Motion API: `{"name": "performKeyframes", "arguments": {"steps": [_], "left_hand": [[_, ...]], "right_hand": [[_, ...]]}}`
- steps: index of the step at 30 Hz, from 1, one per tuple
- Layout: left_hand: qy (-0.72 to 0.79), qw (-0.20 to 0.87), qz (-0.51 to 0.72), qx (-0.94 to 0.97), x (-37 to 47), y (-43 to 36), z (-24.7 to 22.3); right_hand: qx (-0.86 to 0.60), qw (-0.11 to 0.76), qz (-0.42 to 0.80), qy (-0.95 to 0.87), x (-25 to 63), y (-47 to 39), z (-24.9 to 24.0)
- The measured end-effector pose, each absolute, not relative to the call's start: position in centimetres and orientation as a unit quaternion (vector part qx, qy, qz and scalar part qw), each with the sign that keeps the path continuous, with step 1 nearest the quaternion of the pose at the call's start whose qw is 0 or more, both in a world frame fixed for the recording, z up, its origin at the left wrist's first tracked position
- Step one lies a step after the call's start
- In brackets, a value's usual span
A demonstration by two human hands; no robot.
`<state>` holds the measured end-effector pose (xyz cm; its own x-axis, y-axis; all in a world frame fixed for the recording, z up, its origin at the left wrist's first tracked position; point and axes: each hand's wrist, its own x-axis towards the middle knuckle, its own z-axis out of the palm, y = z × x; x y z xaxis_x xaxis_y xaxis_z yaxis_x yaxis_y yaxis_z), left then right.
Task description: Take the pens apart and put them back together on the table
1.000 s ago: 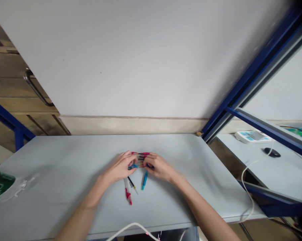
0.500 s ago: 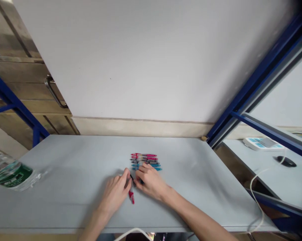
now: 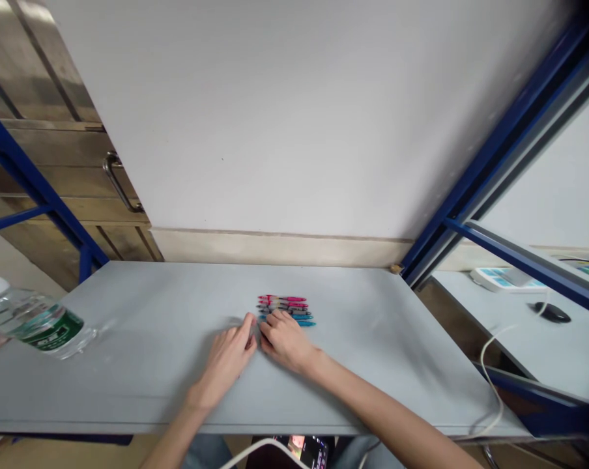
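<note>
A row of pens (image 3: 294,305) lies side by side on the grey table, pink ones farthest away, dark grey ones in the middle and blue ones nearest. My left hand (image 3: 226,352) is closed left of the row, thumb and forefinger pinched around a pen (image 3: 254,322); only a small pinkish and clear part of it shows. My right hand (image 3: 285,340) rests against the near side of the row with curled fingers, covering part of the blue pens. Whatever its fingertips grip is hidden. The two hands nearly meet at the fingertips.
A clear water bottle (image 3: 55,326) with a green label lies at the table's left. Blue metal frames (image 3: 458,208) flank the table (image 3: 167,391). On the right are a black mouse (image 3: 552,312), a white device (image 3: 502,280) and a white cable (image 3: 490,374). A lit phone (image 3: 307,449) is below the front edge.
The pink pen that pointed toward me between my hands has turned and is now mostly hidden at the left hand. A black pen part there is out of sight. The camera view has shifted slightly.
</note>
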<state>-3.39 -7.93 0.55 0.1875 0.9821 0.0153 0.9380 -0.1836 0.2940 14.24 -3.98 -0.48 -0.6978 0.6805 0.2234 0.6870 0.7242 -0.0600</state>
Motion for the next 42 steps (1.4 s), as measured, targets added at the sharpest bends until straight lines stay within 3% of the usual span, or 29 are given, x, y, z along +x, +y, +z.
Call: {"name": "performKeyframes", "arguments": {"steps": [4,8,11,15,22,31,42], "left_hand": [[0.581,0.196,0.236,0.754,-4.1,-7.2,0.9],[0.553,0.198,0.345,0.732,-4.1,-5.3,2.4],[0.522,0.189,0.398,0.730,-3.0,-2.7,3.6],[0.439,0.221,0.401,0.773,-0.4,0.7,3.3],[0.382,0.200,0.384,0.816,1.3,1.2,0.4],[0.384,0.119,0.342,0.849,1.2,0.0,-0.2],[0.423,0.095,0.308,0.847,0.2,0.4,0.3]], "right_hand": [[-0.350,0.107,-0.007,-0.931,14.1,-3.4,-0.6],[-0.337,0.141,0.042,-0.930,15.0,-2.5,0.7],[-0.378,0.239,0.160,-0.880,16.6,-1.7,1.7],[-0.416,0.380,0.410,-0.718,19.7,-0.4,1.9],[-0.441,0.549,0.542,-0.459,21.4,0.5,1.4],[-0.427,0.588,0.550,-0.411,20.6,0.5,1.1],[-0.405,0.509,0.544,-0.530,19.9,-0.4,0.8]]}}
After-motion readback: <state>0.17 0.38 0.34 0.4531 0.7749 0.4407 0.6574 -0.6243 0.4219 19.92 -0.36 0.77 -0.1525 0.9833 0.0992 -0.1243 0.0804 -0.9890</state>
